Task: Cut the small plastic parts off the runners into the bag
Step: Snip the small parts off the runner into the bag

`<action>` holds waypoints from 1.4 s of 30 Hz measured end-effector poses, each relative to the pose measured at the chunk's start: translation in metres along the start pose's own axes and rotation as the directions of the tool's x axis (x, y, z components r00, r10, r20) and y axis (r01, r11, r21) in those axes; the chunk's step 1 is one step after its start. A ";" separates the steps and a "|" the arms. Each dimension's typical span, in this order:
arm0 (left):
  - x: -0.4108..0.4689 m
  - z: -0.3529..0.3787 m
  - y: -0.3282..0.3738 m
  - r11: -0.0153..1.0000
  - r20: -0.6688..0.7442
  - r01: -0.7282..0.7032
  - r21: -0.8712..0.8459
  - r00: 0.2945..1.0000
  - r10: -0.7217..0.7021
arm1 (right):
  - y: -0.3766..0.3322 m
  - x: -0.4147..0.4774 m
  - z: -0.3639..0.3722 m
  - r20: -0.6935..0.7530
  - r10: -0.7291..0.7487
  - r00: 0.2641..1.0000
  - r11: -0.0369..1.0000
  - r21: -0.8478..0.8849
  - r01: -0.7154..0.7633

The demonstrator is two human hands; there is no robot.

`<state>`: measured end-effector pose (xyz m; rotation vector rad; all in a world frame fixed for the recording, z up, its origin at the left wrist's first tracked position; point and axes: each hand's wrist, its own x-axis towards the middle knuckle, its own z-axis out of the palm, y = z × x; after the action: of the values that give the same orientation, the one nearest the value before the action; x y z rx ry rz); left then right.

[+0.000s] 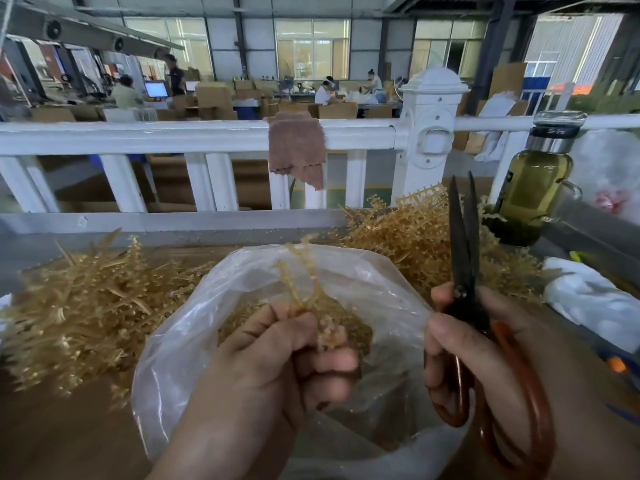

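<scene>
Currently one runner, one scissors, two heaps show.

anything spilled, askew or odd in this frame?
Minor only: tan plastic crumbs lie scattered on the grey ledge behind the bag, outside it. A brown cloth hangs over the white rail. No damage visible.

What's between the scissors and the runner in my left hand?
Head view: only the wall of the clear plastic bag, between the black-bladed scissors and the tan plastic runner the left hand grips.
</scene>
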<state>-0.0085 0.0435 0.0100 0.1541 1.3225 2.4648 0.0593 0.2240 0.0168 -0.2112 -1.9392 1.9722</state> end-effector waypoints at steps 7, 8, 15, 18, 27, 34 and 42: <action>0.004 -0.007 -0.005 0.991 -0.016 -0.134 0.019 0.991 0.135 | -0.004 -0.008 0.000 0.154 -0.053 0.987 0.948 -0.304 0.099; 0.004 -0.009 -0.006 0.986 -0.025 -0.163 0.044 0.986 0.164 | -0.003 -0.009 0.000 0.183 -0.048 0.982 0.938 -0.329 0.107; 0.005 -0.015 -0.004 0.929 -0.061 -0.364 0.065 0.928 0.368 | 0.002 -0.009 -0.005 0.375 -0.014 0.927 0.737 -0.623 0.263; 0.006 -0.018 -0.003 0.913 -0.086 -0.400 0.084 0.910 0.406 | 0.002 -0.006 -0.006 0.394 0.009 0.919 0.647 -0.703 0.295; 0.004 -0.024 -0.001 0.820 -0.101 -0.496 0.286 0.835 0.541 | 0.004 -0.007 -0.006 0.387 0.034 0.921 0.542 -0.781 0.308; 0.003 -0.023 0.000 0.803 -0.117 -0.505 0.315 0.819 0.561 | -0.004 -0.006 -0.006 0.400 0.069 0.914 0.496 -0.808 0.317; 0.006 -0.026 0.003 0.875 -0.138 -0.427 0.228 0.875 0.464 | -0.003 -0.005 -0.007 0.406 0.088 0.910 0.475 -0.820 0.320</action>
<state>-0.0212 0.0233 -0.0031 0.3121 1.7795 2.7794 0.0669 0.2288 0.0190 0.1012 -3.0015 0.7332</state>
